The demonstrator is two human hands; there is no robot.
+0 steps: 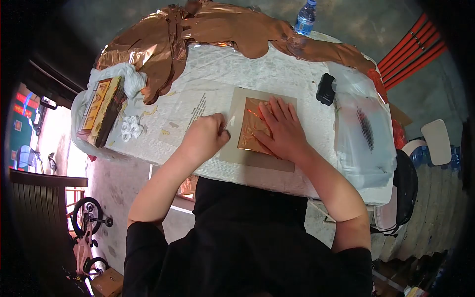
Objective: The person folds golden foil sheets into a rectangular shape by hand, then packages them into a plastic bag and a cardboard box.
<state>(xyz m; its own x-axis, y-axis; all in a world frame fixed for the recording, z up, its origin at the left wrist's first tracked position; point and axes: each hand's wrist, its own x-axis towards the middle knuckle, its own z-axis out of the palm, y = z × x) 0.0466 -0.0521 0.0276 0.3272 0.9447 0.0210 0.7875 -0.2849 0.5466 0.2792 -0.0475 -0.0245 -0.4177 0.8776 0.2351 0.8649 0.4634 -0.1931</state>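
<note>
A grey card board (pixel 237 148) lies on the paper-covered table in front of me. A square of copper foil (pixel 251 129) sits on the board. My right hand (pixel 281 129) lies flat on the foil with fingers spread, pressing it down. My left hand (pixel 205 137) is curled into a loose fist at the board's left edge, its fingertips pinched together near a small white thing; what it holds is hidden.
Large crumpled copper foil sheets (pixel 198 29) drape the table's far side. A stack of boxed packs (pixel 103 110) and white cloth (pixel 129 79) sit at the left, small white rings (pixel 132 128) beside them. A black device (pixel 325 89), a plastic bag (pixel 363 133) and a water bottle (pixel 306 17) are at the right.
</note>
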